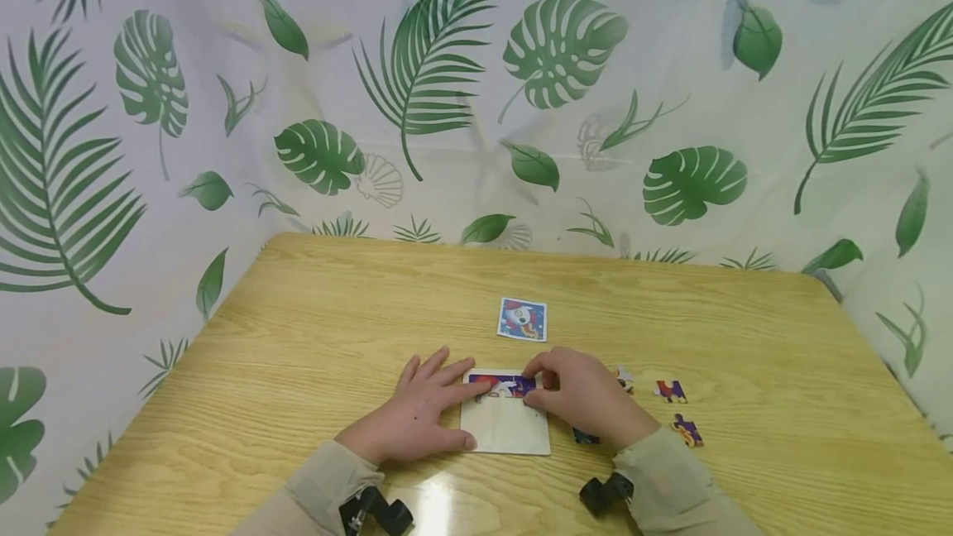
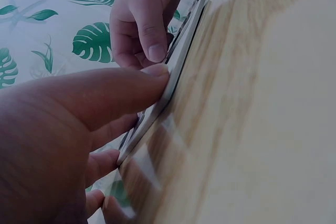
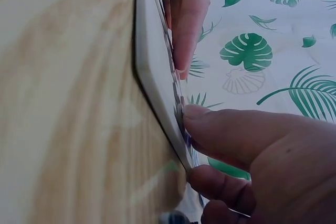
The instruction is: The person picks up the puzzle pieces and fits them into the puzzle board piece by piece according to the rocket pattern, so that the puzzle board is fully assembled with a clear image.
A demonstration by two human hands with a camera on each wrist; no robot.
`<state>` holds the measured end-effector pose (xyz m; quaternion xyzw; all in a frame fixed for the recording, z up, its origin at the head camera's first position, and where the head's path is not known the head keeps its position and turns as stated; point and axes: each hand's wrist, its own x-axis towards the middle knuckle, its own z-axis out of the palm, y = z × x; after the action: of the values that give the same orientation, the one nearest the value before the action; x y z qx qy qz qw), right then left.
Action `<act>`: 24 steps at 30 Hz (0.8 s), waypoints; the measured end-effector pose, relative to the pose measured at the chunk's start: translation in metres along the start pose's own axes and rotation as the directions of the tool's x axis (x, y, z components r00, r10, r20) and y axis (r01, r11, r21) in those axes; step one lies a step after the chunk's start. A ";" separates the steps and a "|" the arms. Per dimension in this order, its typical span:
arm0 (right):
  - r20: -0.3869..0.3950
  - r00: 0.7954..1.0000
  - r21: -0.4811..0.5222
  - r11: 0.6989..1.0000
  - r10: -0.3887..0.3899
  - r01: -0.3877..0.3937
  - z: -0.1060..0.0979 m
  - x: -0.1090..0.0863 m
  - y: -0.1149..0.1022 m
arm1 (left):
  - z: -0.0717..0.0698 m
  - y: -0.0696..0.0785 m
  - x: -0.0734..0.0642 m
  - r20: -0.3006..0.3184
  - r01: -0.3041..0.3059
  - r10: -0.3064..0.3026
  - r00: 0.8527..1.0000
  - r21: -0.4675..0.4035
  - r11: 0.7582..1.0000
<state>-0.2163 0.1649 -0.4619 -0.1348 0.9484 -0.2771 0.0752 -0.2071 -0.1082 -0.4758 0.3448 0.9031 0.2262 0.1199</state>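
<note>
Sleeves, two: left sleeve (image 1: 316,482) and right sleeve (image 1: 670,478), long, pale beige, plain cloth, lightly creased, ending at the wrists. Wrist units, two, black, rounded ends: left unit (image 1: 398,517), with small bright metallic parts alongside, and right unit (image 1: 593,496). Hands, two, bare: left hand (image 1: 420,413), one small dark spot on its back; right hand (image 1: 584,391).

We've got wide room on the table (image 1: 313,313) left of the left hand (image 1: 417,416), and a gap between the sleeves (image 1: 316,478) up to the board (image 1: 510,433)! The right hand (image 1: 584,395) blocks its right side, loose pieces (image 1: 672,390) obstruct us beyond, the card (image 1: 523,319) sits past its far edge, cloth (image 1: 462,197) walls the back.
</note>
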 end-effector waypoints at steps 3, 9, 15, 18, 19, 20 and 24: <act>-0.008 1.000 -0.020 1.000 -0.017 0.017 0.001 0.000 -0.001 | 0.000 0.000 -0.001 0.003 0.003 -0.003 1.000 0.002 1.000; -0.028 0.998 -0.101 0.993 -0.063 0.060 0.003 -0.001 -0.002 | -0.001 0.000 -0.003 -0.002 0.006 -0.006 1.000 -0.004 1.000; -0.035 0.998 -0.103 0.993 -0.056 0.052 0.003 -0.003 -0.002 | -0.002 0.001 -0.003 -0.007 0.005 -0.005 1.000 -0.008 1.000; -0.032 0.999 -0.088 0.995 -0.038 0.035 0.003 -0.002 -0.001 | -0.003 0.001 -0.003 -0.002 0.013 -0.013 1.000 -0.009 1.000; -0.030 0.999 -0.086 0.996 -0.033 0.030 0.003 -0.002 0.000 | -0.003 0.001 -0.003 0.000 0.017 -0.017 1.000 -0.008 1.000; -0.028 0.999 -0.083 0.996 -0.029 0.027 0.003 -0.002 0.001 | -0.003 0.001 -0.002 -0.001 0.020 -0.020 1.000 -0.008 1.000; -0.034 0.999 -0.069 0.997 -0.038 0.035 0.000 -0.001 0.006 | -0.002 0.001 0.000 -0.011 0.029 -0.029 1.000 -0.001 1.000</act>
<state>-0.2167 0.1702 -0.4656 -0.1497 0.9558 -0.2482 0.0488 -0.2074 -0.1082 -0.4739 0.3305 0.9085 0.2267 0.1185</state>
